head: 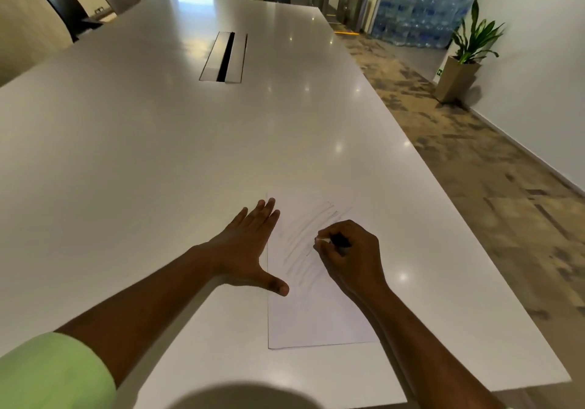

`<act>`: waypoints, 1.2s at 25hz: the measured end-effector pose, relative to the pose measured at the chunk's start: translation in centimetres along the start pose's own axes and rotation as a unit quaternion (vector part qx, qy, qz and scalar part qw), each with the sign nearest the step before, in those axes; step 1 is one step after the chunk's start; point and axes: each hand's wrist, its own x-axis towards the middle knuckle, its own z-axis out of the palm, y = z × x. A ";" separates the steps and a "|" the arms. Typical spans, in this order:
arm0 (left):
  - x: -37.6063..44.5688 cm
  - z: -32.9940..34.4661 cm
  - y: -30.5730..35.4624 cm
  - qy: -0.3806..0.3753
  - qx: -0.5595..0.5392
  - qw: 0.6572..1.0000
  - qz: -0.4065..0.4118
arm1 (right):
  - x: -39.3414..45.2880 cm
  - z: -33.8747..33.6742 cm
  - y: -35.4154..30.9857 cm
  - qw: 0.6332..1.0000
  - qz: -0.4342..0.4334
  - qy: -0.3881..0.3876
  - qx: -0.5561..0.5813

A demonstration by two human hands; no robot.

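A white sheet of paper (316, 316) lies on the white table (158, 155) near its front right edge, with faint grey pencil strokes across its upper half. My left hand (250, 250) lies flat with straight, spread fingers at the sheet's left edge, the thumb on the paper. My right hand (351, 256) has its fingers curled round a small dark object with a whitish tip (332, 240), pressed to the paper over the strokes. I cannot tell whether that object is an eraser or a pencil stub.
A metal cable hatch (225, 57) is set into the table's middle. Two chairs (69, 12) stand at the far left. The table's right edge drops to patterned carpet (474, 161). A potted plant (465, 60) stands by the right wall, with stacked water bottles (418, 16) behind.
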 end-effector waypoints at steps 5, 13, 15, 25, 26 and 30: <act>0.0 -0.4 0.2 -0.018 -0.014 1.000 -0.010 | -0.1 0.7 -0.4 1.000 -0.020 -0.009 -0.007; 0.0 -0.5 0.4 -0.029 0.006 0.999 -0.014 | -0.6 1.6 -2.0 0.989 -0.014 -0.020 -0.144; -0.1 -0.5 0.4 -0.029 0.005 0.999 -0.014 | 1.9 0.4 -0.6 0.985 0.073 0.047 -0.147; -0.1 -0.4 0.3 -0.025 0.002 1.000 -0.013 | 3.4 0.8 -0.5 0.987 0.088 0.052 -0.125; -0.1 -0.4 0.3 -0.027 0.003 1.000 -0.012 | 2.3 1.4 -1.4 0.991 0.059 0.023 -0.118; 0.0 -0.4 0.3 -0.027 0.005 1.000 -0.012 | 0.8 1.8 -2.1 0.991 -0.023 -0.065 -0.114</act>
